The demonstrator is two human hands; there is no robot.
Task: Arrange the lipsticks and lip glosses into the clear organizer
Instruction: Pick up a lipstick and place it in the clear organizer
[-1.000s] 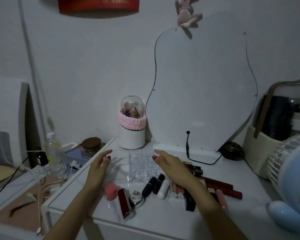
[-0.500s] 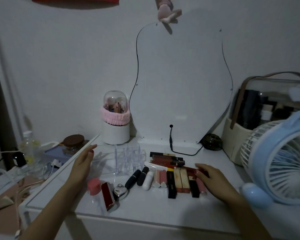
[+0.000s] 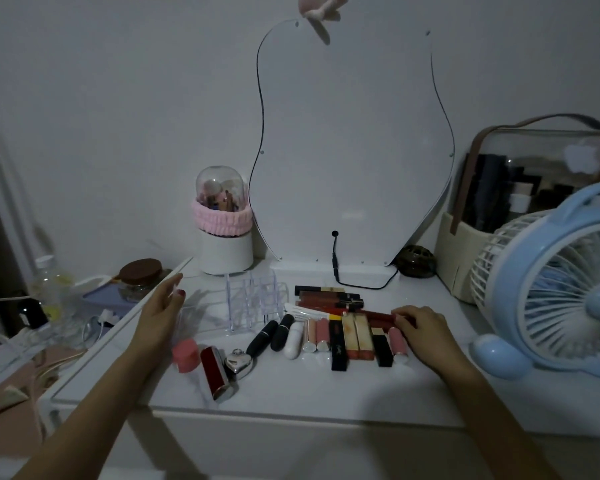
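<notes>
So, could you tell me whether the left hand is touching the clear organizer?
Apart. The head view shows the left hand beside the clear organizer, with bare tabletop between them.

no word, number or brand name can be read anywhere on the tubes or boxes. the black lipstick tube (image 3: pixel 338 344) in the row bears a small gold mark — too blurred to make out. the one sign that shows is a pale apple-shaped logo on the clear lid of the storage case (image 3: pixel 548 161) — no lettering beside it.
</notes>
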